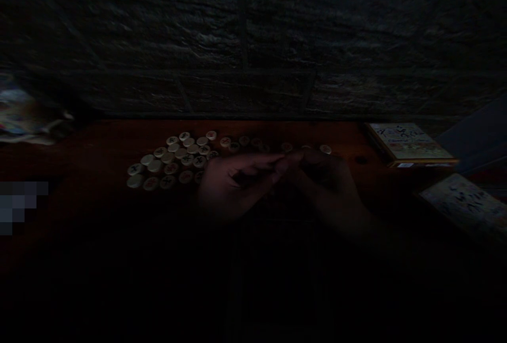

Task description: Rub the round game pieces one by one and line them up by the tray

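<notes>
My left hand (233, 184) and my right hand (327, 187) meet above the wooden table, their fingertips brought together in a pinch. Whatever lies between the fingers, if anything, is too dark to make out. Beside my left hand spreads a loose group of round Chinese chess pieces (154, 165), some showing marked faces and some plain. Behind both hands several more marked pieces stretch in a scattered line, from one piece (225, 142) to another piece (325, 149) at its right end. My hands partly cover a few of them.
A dark stone-block wall (245, 42) rises behind the table (106, 145). At the right lie a flat box (412, 145) with dark lettering and a second similar box (467, 200). A blurred pale object (24, 113) stands at the far left. The foreground is nearly black.
</notes>
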Demonstrator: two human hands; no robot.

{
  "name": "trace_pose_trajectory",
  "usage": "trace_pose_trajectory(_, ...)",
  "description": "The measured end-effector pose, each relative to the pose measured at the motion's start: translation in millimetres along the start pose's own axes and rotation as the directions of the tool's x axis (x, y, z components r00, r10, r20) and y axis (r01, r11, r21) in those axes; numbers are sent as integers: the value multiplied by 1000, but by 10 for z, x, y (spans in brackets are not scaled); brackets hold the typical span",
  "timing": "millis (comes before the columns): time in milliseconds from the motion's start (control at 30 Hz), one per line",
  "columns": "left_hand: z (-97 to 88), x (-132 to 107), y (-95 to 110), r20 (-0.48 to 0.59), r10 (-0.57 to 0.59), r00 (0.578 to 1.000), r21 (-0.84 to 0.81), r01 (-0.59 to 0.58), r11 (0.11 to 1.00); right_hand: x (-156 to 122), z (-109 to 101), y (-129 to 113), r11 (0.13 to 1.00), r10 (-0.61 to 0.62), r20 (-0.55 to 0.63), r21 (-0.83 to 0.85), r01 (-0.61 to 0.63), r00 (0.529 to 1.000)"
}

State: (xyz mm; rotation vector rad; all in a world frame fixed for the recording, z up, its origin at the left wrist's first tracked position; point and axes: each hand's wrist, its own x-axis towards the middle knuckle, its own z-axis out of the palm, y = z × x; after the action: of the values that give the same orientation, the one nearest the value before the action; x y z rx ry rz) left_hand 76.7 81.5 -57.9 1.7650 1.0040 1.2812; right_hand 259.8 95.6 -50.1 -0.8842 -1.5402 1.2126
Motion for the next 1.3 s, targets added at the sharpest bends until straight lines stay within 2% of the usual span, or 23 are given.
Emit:
trace_pose_trajectory(100,-5,6,4,-6,4,1000,0,-4,1000,2,-4,-1,1000,2,-7,11,-2,1000)
trace_pose_trajectory(267,4,20,15,-25,-56,998,-54,55,997,-10,-3,10,999,5,-12,42,-5,1000)
trace_pose_trajectory(467,16,29,-22,-36,-32,999,-112,27,993,-39,6,4,994,49,4,96,-49,999)
trace_pose_trajectory(733,26,20,-36,-53,-22,998,-84,18,996,-7,-2,10,997,-2,11,77,2,1000)
trace_pose_trajectory(1033,7,1,-11,-10,20,1000,-7,-20,1000,7,-9,11,995,-15,23,101,13,1000)
trace_pose_trajectory(1300,36,29,-5,-47,-58,997,-106,53,993,-15,1,7,992,32,19,123,-34,999)
